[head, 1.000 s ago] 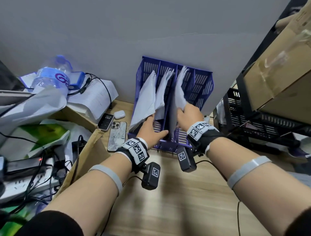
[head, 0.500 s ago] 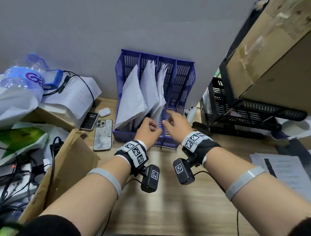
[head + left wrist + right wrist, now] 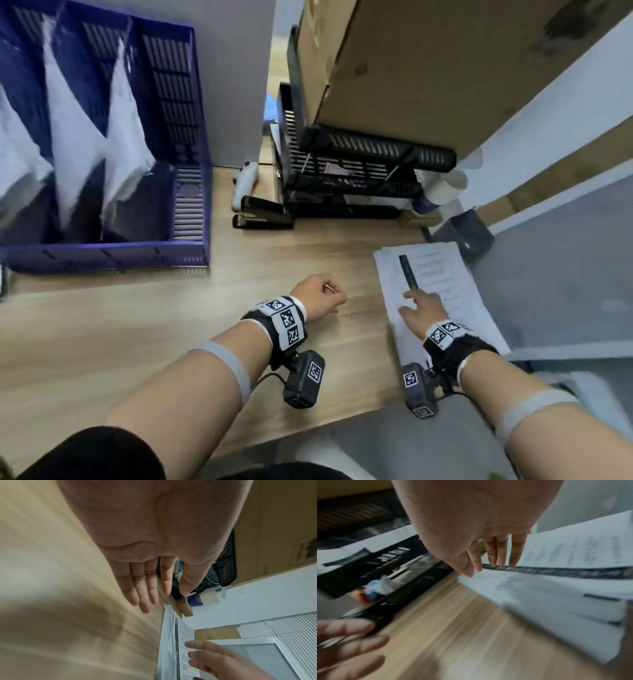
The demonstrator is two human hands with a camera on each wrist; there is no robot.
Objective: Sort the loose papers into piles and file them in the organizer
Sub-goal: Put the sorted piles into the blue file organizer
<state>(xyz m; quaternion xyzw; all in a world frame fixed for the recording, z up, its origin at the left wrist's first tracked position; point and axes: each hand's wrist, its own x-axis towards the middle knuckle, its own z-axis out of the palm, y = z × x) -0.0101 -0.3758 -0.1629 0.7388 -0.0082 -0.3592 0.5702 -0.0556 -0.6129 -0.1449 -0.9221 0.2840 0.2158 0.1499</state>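
At lower right of the head view, the right hand (image 3: 423,313) lies palm-down on the paper stack (image 3: 445,274), forearm reaching in from the bottom right corner. Its fingers (image 3: 512,555) are straight and slightly spread, tips touching the top sheet at a dark printed strip; they grip nothing. The stack lies flat on the wooden surface (image 3: 137,325), at its right edge.

Left of it, near the frame's centre, the left hand (image 3: 317,296) hovers over bare wood, wrist turned so the back faces up. From the head view it looks loosely curled, but the left wrist view shows its fingers (image 3: 142,588) extended and close together, pointing toward the stack's near corner and holding nothing; whether they touch the surface I cannot tell.

Upper left stands the blue organizer (image 3: 185,222), with white sheets (image 3: 72,137) leaning in three of its slots. A black stapler (image 3: 262,214) and black tray (image 3: 359,168) sit between organizer and stack.
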